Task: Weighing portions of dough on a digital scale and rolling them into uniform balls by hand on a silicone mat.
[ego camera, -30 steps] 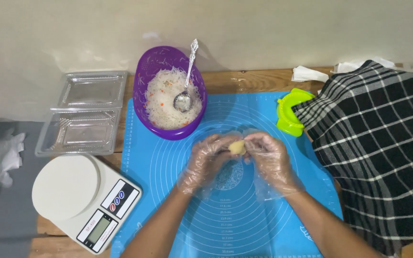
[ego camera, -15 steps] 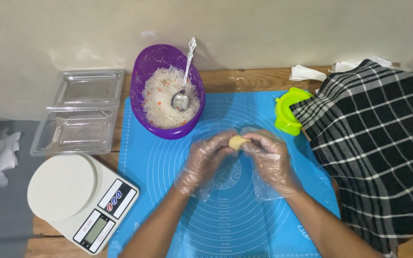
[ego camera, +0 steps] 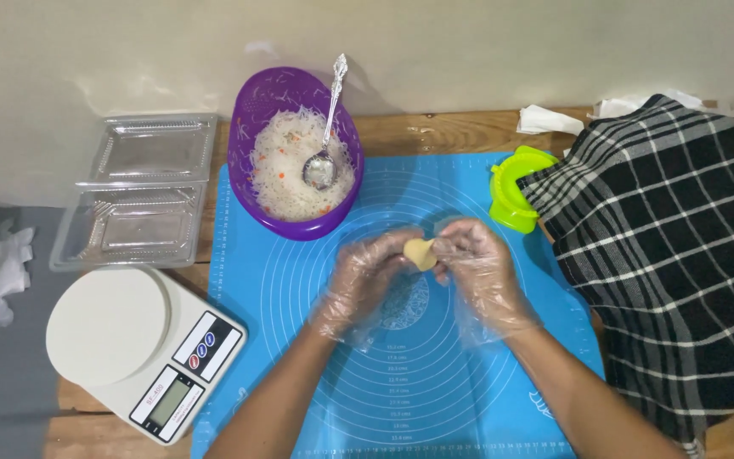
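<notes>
Both of my hands wear clear plastic gloves and meet over the middle of a blue silicone mat (ego camera: 435,374). My left hand (ego camera: 367,280) and my right hand (ego camera: 482,272) pinch a small pale piece of dough (ego camera: 420,252) between their fingertips. Just behind them stands a purple bowl (ego camera: 252,119) of white noodle filling with orange bits, and a metal spoon (ego camera: 326,127) rests in it. A green dumpling press (ego camera: 516,191) lies on the mat to the right of my hands.
A white kitchen scale (ego camera: 142,344) sits at the front left. An open clear plastic container (ego camera: 142,191) lies behind it. A black-and-white checked cloth (ego camera: 673,255) covers the right side. A crumpled glove (ego camera: 2,268) lies at far left; the wall is close behind.
My hands have stayed over the mat's middle, turning and pinching the dough piece slightly. Nothing else on the table has moved.
</notes>
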